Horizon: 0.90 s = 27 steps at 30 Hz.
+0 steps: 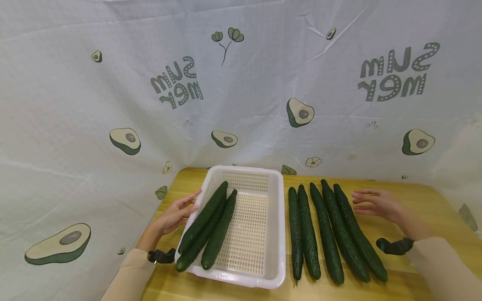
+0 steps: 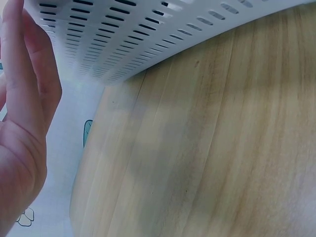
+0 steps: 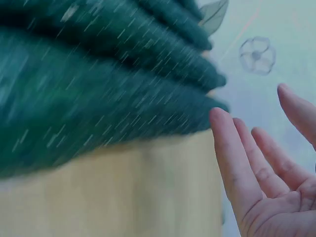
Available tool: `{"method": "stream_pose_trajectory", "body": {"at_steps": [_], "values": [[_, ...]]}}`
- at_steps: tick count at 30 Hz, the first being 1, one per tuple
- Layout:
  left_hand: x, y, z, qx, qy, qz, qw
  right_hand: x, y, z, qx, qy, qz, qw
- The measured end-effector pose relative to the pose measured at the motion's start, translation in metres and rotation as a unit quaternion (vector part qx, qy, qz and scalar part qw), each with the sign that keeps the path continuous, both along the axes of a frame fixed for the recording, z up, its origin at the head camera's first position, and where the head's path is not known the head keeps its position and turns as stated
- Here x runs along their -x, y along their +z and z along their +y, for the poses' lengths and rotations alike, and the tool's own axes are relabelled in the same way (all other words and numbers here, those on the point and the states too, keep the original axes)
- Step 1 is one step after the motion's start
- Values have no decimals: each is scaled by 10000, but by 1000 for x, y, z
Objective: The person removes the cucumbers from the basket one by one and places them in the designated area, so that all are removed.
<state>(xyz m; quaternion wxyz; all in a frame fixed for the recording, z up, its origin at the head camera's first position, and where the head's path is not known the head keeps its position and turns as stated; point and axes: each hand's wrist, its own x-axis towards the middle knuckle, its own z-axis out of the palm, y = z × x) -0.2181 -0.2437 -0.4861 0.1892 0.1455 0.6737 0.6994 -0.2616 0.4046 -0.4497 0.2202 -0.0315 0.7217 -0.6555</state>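
A white perforated plastic basket point(image 1: 281, 225) stands on the table with three dark green cucumbers point(image 1: 221, 234) leaning along its left side, their near ends on the rim. My left hand point(image 1: 176, 215) is at the basket's left wall, fingers extended along it with the tips at the rim. The left wrist view shows the same hand point(image 2: 22, 113) close beside the slotted wall. Several more cucumbers point(image 1: 326, 234) lie side by side right of the basket. Just right of the outermost one, my right hand point(image 1: 378, 205) holds nothing, its fingers point(image 3: 229, 163) spread and fairly straight.
Beneath everything is a wood-grain table point(image 1: 410, 209), its back edge against a hanging white cloth point(image 1: 260, 83) printed with avocados and lettering. Dark straps with small devices point(image 1: 395, 246) circle both wrists. Bare wood shows left of the basket and beyond the right hand.
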Motion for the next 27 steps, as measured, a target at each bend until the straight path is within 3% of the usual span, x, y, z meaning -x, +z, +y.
{"method": "stream_pose_trajectory", "body": {"at_steps": [4, 8, 22, 27], "values": [[1, 0, 0, -22, -9, 30, 10000, 0, 17, -16, -457, -80, 343, 9983], [1, -1, 0, -32, -35, 43, 10000, 0, 28, -32, -570, -66, 447, 9973], [-2, -1, 0, -34, 48, 15, 10000, 9, 56, -99, 338, -367, 348, 9982], [-2, 0, 1, -11, 59, 10, 10000, 11, 64, -127, 584, -306, 324, 9973]]}}
